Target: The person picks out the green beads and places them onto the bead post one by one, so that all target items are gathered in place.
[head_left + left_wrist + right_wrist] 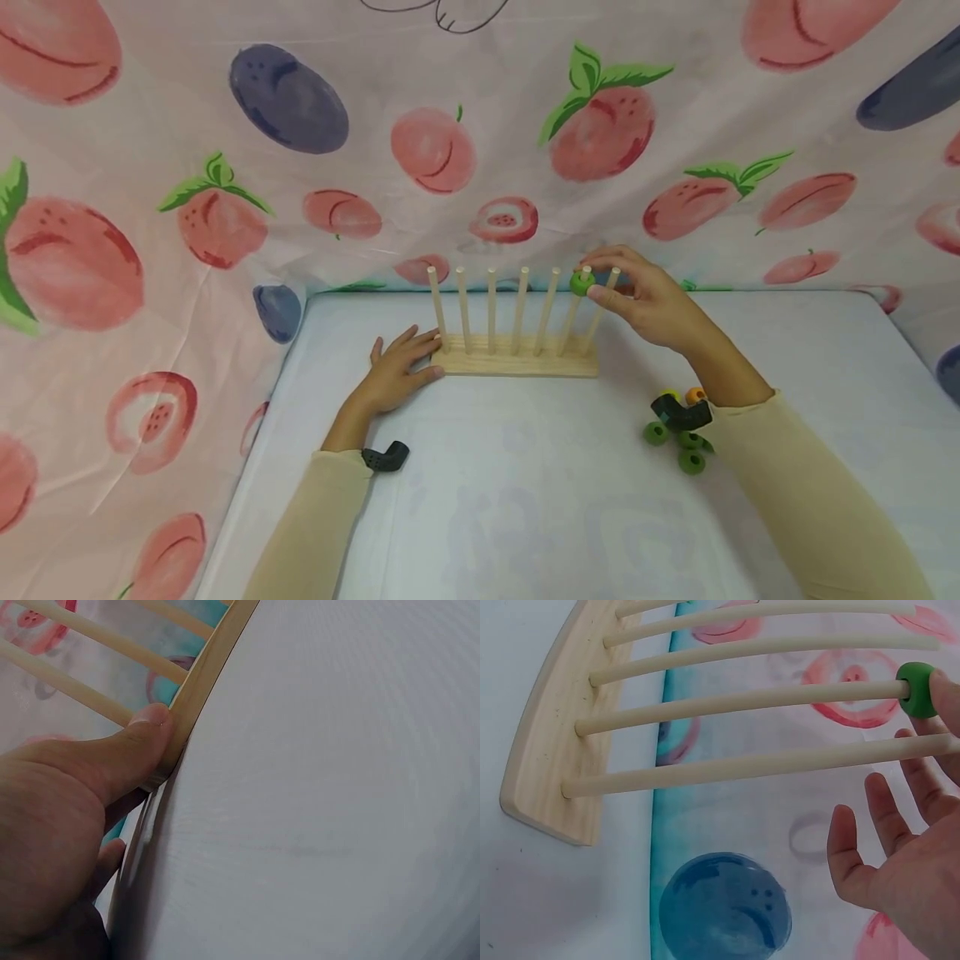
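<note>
Sleeves point(817, 508) apart, my right hand point(656, 307) should keep its pinched bead point(580, 287) level, loose left hand point(396, 375) bracing the rack point(517, 362) near the desk's far edge point(772, 295).

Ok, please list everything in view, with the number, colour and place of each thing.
table: one, white, lower middle
cloth: one, pale with fruit print, behind the table
base: one, light wood, near the table's far edge
pegs: seven, light wood, on the base
threaded bead: one, green, top of the sixth peg from left
loose green beads: at least three, table's right side
orange bead: one, just beyond the green ones
yellow bead: one, partly hidden, beside the orange one
wrist devices: two, black, one per wrist
sleeves: two, beige, one per arm
left hand: one, touching the base's left end
right hand: one, pinching the threaded bead
</note>
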The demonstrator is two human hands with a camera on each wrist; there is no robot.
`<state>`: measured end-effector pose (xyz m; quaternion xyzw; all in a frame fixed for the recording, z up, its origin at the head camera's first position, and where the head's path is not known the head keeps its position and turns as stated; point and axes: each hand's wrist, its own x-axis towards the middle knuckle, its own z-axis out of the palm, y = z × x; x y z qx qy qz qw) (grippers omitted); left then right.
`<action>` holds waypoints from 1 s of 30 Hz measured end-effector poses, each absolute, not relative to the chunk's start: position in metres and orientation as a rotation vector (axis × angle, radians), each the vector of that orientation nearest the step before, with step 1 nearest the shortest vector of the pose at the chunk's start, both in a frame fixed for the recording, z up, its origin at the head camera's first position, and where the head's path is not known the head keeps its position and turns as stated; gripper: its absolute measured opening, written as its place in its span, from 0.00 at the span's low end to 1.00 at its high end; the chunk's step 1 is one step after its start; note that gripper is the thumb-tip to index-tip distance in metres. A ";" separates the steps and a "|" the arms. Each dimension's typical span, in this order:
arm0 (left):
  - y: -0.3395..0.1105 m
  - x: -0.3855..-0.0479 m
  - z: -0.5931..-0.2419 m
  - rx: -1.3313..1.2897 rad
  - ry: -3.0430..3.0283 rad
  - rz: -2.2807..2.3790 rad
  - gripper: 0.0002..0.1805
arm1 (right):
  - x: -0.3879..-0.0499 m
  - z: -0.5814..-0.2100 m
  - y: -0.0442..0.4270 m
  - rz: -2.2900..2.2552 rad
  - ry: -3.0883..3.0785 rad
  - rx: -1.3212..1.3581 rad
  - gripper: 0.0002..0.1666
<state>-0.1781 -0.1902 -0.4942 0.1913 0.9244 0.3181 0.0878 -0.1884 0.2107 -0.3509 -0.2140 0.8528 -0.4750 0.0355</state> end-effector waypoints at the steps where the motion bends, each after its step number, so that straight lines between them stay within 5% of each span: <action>1: -0.190 -0.178 -0.494 0.573 2.752 0.948 0.34 | -0.189 -0.352 0.211 -1.469 2.620 -0.653 0.19; 30: -0.191 -0.179 -0.494 0.577 2.765 0.945 0.34 | -0.189 -0.356 0.211 -1.509 2.594 -0.663 0.17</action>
